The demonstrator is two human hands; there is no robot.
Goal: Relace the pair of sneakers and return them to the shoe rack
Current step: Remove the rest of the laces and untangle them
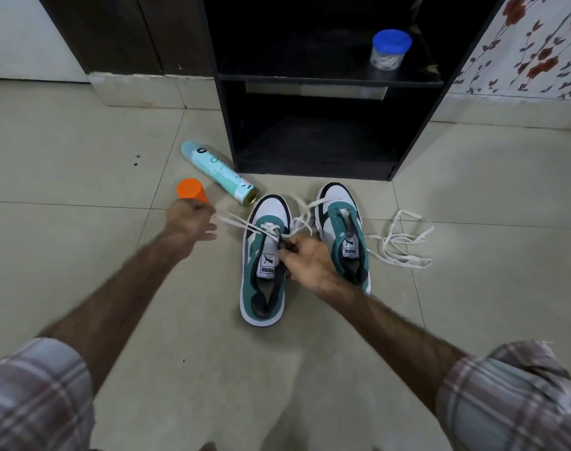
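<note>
Two teal, white and black sneakers stand side by side on the tiled floor, toes toward the rack. The left sneaker (263,265) has a white lace (242,224) threaded through its lowest eyelets. My left hand (189,222) grips one end of that lace and holds it out taut to the left. My right hand (305,260) pinches the lace at the eyelets on the shoe's right side. The right sneaker (342,229) has no lace in it. A second white lace (398,245) lies loose on the floor to its right.
The black shoe rack (329,79) stands just beyond the sneakers, its lower shelf bare and a blue-lidded jar (388,50) on the upper shelf. A teal spray can (219,172) lies on its side at the left, with an orange cap (191,189) beside my left hand.
</note>
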